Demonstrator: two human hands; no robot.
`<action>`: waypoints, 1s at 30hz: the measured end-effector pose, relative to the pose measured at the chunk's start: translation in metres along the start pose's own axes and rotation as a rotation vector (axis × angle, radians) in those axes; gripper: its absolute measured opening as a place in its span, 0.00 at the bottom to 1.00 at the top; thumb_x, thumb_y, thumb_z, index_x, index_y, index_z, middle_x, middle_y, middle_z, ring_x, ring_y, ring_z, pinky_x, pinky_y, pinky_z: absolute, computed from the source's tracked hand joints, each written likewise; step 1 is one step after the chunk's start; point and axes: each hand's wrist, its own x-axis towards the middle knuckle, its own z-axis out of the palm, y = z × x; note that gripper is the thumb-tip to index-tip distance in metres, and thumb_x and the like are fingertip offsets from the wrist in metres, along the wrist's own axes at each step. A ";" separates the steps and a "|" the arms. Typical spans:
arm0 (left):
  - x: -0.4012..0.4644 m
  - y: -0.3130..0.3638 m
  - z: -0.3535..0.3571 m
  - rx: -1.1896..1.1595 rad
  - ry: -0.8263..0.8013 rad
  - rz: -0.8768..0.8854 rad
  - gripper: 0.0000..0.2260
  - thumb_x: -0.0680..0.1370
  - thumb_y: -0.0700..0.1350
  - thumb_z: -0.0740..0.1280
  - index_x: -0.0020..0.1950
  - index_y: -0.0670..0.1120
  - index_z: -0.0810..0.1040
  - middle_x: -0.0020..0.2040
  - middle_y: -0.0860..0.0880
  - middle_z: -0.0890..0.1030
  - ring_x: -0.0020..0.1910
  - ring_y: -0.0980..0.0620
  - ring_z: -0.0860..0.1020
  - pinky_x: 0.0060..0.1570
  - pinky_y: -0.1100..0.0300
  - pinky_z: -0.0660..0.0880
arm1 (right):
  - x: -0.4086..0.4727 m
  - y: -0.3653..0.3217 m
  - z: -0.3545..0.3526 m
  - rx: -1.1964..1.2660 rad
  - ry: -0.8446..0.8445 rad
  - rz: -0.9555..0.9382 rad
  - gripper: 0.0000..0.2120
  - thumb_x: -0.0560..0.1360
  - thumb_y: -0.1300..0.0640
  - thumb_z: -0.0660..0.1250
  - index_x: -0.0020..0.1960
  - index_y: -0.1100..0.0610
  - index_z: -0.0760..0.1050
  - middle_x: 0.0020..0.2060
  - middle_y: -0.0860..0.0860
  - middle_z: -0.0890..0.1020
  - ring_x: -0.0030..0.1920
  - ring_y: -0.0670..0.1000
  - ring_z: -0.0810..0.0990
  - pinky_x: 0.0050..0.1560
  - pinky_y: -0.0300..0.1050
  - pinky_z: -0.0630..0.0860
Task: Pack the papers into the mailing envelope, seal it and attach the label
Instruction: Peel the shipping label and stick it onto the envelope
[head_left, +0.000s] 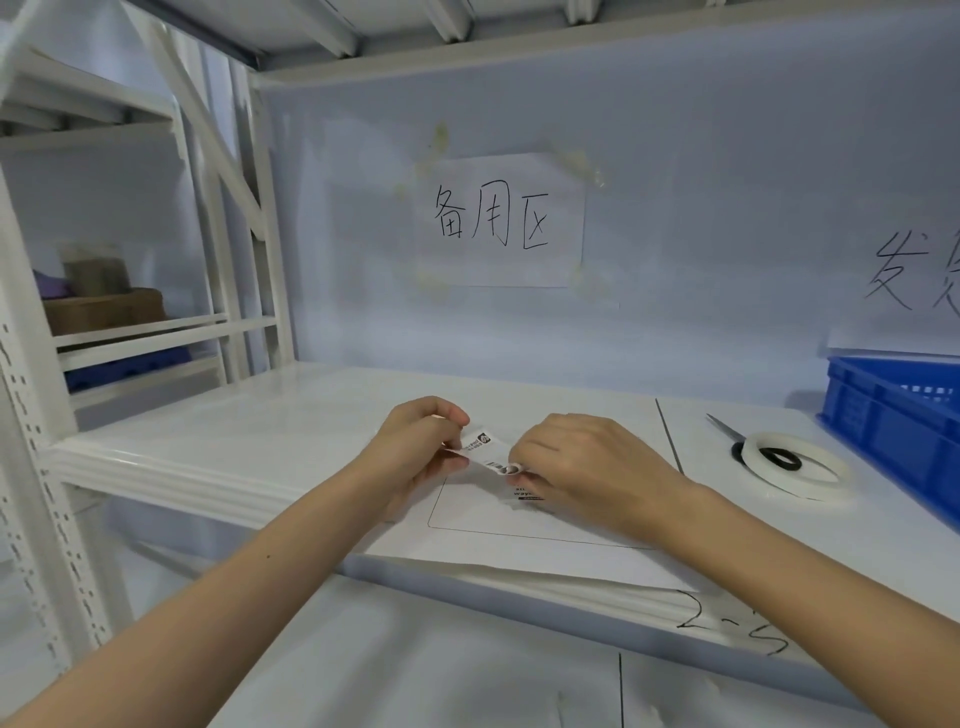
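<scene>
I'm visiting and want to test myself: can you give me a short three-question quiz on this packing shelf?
1. True or false: both hands hold the label.
2. What lies flat under the hands? A) mailing envelope B) blue crate C) tape roll
3. What lies partly under the tape roll?

Key: 1 true, left hand and right hand pinch it. 2 A, the mailing envelope. 3 the scissors.

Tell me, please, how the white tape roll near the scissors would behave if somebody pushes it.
The tape roll lies flat on the shelf, so it would probably slide, not roll. It looks thin and hollow, likely light. It overlaps the scissors, so it may drag them.
</scene>
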 end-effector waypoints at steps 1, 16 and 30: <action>-0.001 0.000 0.001 0.021 0.004 0.026 0.12 0.75 0.29 0.58 0.44 0.42 0.78 0.44 0.39 0.76 0.38 0.45 0.76 0.27 0.66 0.75 | -0.001 0.002 0.000 -0.015 0.005 -0.017 0.12 0.77 0.55 0.60 0.40 0.57 0.78 0.35 0.50 0.80 0.35 0.55 0.77 0.32 0.47 0.73; -0.008 -0.004 0.000 0.620 -0.148 0.151 0.08 0.74 0.39 0.71 0.50 0.49 0.85 0.48 0.54 0.81 0.41 0.59 0.80 0.41 0.75 0.74 | -0.021 0.022 0.013 -0.090 -0.134 -0.040 0.13 0.68 0.58 0.75 0.51 0.51 0.78 0.48 0.49 0.82 0.39 0.53 0.80 0.22 0.41 0.65; -0.012 0.008 -0.007 0.627 -0.306 0.246 0.11 0.75 0.36 0.69 0.55 0.49 0.83 0.50 0.54 0.84 0.34 0.61 0.82 0.38 0.73 0.73 | -0.025 0.012 -0.003 -0.083 -0.111 -0.001 0.08 0.72 0.55 0.70 0.51 0.49 0.77 0.45 0.47 0.81 0.37 0.52 0.79 0.23 0.42 0.68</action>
